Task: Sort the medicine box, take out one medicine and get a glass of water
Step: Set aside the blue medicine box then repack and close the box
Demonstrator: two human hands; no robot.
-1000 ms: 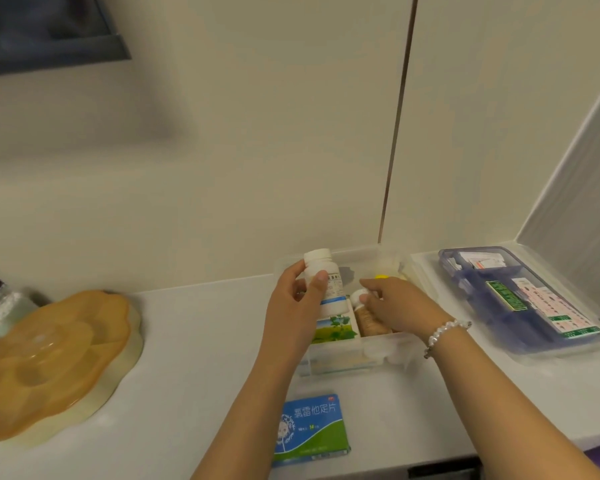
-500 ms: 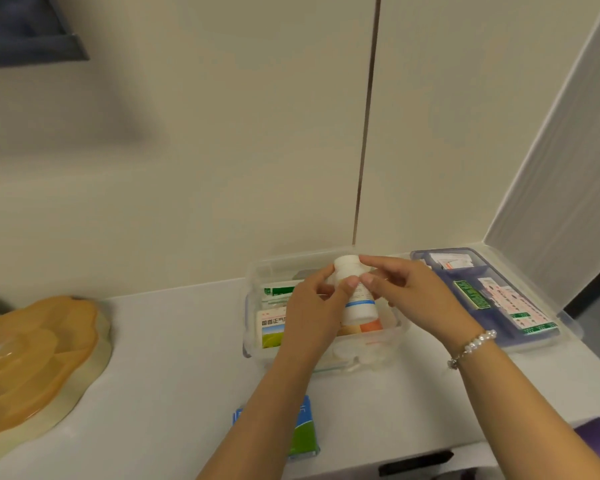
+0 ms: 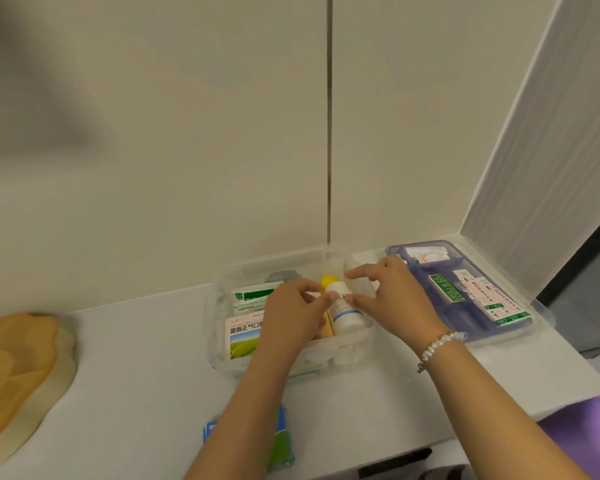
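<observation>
Both hands meet over the clear box (image 3: 222, 348) on the white table (image 3: 136, 375). The left hand (image 3: 293, 318) and right hand (image 3: 392, 303) pinch a white bottle (image 3: 345, 317) between fingertips, holding it tilted inside the box's right half. A yellow cap (image 3: 328, 281) shows just behind it. Cartons (image 3: 243, 336) fill the box's left side. To the right lies a blue tray (image 3: 465, 296) of packets. A blue-green carton (image 3: 281, 441) sits near, under the left forearm; an orange dish (image 3: 18, 372) sits far left.
</observation>
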